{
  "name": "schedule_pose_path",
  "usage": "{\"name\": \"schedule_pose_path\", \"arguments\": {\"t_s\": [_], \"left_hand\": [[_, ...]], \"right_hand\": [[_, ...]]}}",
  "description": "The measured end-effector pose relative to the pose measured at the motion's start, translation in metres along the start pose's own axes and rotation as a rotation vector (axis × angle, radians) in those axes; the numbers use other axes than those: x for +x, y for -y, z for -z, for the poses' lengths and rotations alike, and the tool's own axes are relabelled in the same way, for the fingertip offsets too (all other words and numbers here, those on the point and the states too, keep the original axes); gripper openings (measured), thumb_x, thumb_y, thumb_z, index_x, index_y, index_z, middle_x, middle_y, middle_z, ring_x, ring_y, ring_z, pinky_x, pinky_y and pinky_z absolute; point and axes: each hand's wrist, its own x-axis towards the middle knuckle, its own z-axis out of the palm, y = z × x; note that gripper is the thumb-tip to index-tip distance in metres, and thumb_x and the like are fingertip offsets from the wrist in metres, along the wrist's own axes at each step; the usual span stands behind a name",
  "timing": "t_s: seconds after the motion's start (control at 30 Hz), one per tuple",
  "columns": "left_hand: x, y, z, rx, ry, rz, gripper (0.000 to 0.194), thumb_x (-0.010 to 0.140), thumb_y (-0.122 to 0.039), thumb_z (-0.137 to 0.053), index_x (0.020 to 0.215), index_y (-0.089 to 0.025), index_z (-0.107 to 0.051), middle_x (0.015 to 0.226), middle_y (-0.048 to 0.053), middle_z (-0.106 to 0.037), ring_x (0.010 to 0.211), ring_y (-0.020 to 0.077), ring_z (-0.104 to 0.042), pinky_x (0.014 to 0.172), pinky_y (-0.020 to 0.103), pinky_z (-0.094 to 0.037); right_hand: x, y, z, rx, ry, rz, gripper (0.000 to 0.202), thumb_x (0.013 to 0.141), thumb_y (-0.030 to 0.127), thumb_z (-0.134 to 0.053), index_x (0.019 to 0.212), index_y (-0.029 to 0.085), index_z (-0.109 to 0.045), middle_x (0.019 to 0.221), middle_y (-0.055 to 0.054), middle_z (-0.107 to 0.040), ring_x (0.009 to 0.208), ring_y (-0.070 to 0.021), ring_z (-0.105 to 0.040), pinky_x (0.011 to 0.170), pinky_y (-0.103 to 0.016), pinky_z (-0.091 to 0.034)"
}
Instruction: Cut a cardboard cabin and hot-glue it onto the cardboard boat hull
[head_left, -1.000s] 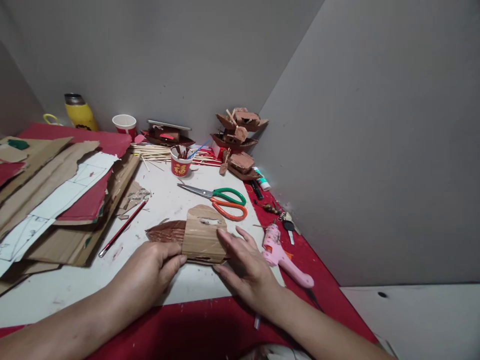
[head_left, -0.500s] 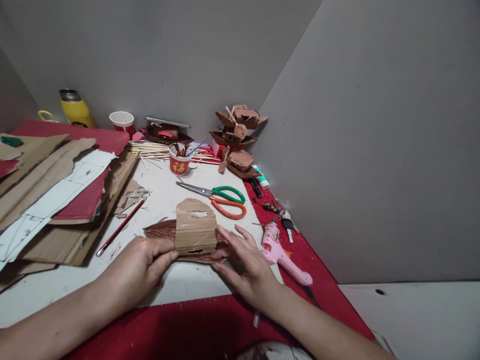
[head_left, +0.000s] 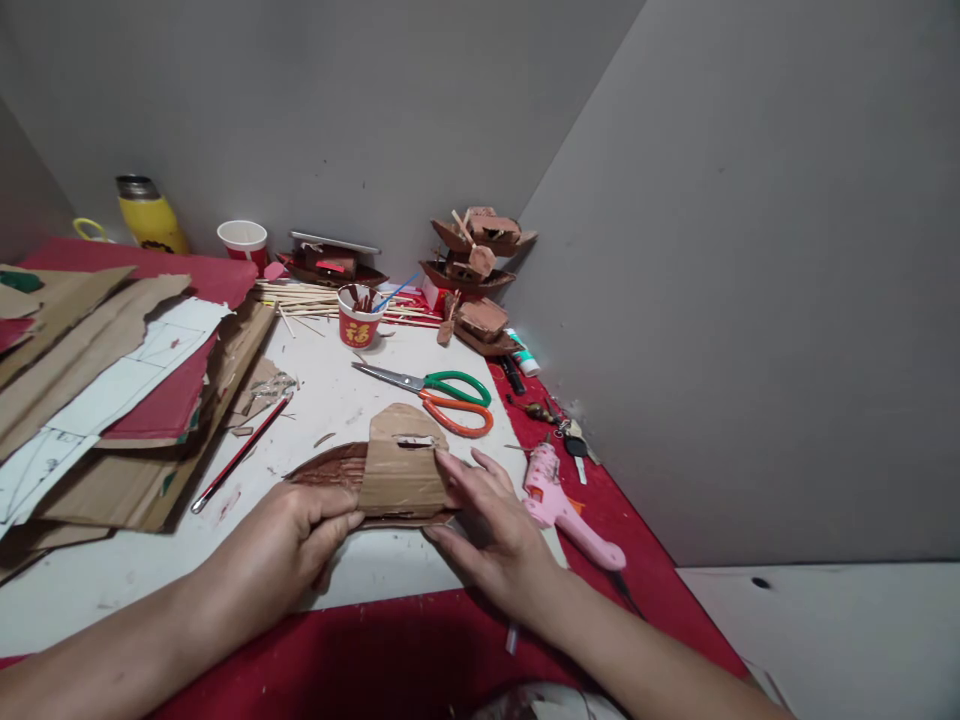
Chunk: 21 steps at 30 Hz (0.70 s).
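Note:
A bent piece of tan cardboard (head_left: 403, 482) with a slot cut in its upper part stands across a brown cardboard boat hull (head_left: 330, 466). My left hand (head_left: 292, 525) pinches the lower left edge of this cardboard between thumb and forefinger, close against the hull. At the right end, my right hand (head_left: 499, 530) has its fingers spread, the fingertips against the cardboard's right edge and the thumb by the hull's near rim. Just beyond them lie scissors (head_left: 431, 388) with one green and one orange handle.
A pink glue gun (head_left: 566, 510) lies right of my right hand, near keys (head_left: 574, 445). Cardboard sheets (head_left: 142, 480) are stacked at left beside a red pencil (head_left: 240, 455). Behind are a paper cup with brown paint (head_left: 360, 325), wooden sticks (head_left: 300, 296) and finished model boats (head_left: 480, 275).
The tan cardboard has shifted slightly right along the hull and its top has tipped a little. My left hand has moved right with it; my right hand has barely moved.

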Motion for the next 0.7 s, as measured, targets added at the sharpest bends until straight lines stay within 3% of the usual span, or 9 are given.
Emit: {"name": "schedule_pose_path", "arguments": {"t_s": [0.23, 0.47, 0.6, 0.7], "left_hand": [[0.0, 0.0, -0.003, -0.005, -0.07, -0.044, 0.031, 0.095, -0.031, -0.043, 0.081, -0.02, -0.068, 0.082, 0.0, -0.072, 0.076, 0.017, -0.063, 0.074, 0.022, -0.046], [-0.006, 0.0, -0.008, -0.031, -0.07, -0.012, 0.031, 0.094, -0.033, -0.044, 0.079, -0.02, -0.068, 0.075, 0.0, -0.07, 0.069, 0.0164, -0.061, 0.066, 0.022, -0.046], [-0.01, 0.005, -0.016, -0.044, -0.08, 0.063, 0.021, 0.09, -0.032, -0.049, 0.081, -0.02, -0.064, 0.055, -0.004, -0.058, 0.051, 0.0137, -0.051, 0.05, 0.021, -0.039], [-0.01, 0.006, -0.021, -0.059, -0.099, 0.073, 0.016, 0.089, -0.028, -0.05, 0.081, -0.02, -0.061, 0.051, -0.006, -0.051, 0.048, 0.0123, -0.048, 0.048, 0.021, -0.037]], "right_hand": [[0.0, 0.0, -0.002, -0.045, -0.023, 0.023, 0.076, 0.09, 0.021, -0.06, 0.153, 0.027, -0.019, 0.12, -0.012, -0.066, 0.113, -0.0281, -0.061, 0.109, -0.061, -0.031], [0.001, 0.001, -0.003, -0.019, -0.055, 0.027, 0.075, 0.091, 0.02, -0.058, 0.154, 0.028, -0.019, 0.115, -0.01, -0.069, 0.11, -0.0274, -0.063, 0.109, -0.059, -0.033], [0.003, 0.0, 0.0, 0.008, -0.059, 0.027, 0.075, 0.09, 0.02, -0.061, 0.153, 0.028, -0.021, 0.118, -0.01, -0.069, 0.115, -0.0272, -0.061, 0.11, -0.057, -0.031], [0.002, 0.0, 0.001, 0.034, -0.065, 0.014, 0.075, 0.089, 0.022, -0.062, 0.153, 0.029, -0.021, 0.12, -0.01, -0.069, 0.118, -0.0278, -0.059, 0.11, -0.056, -0.033]]}}
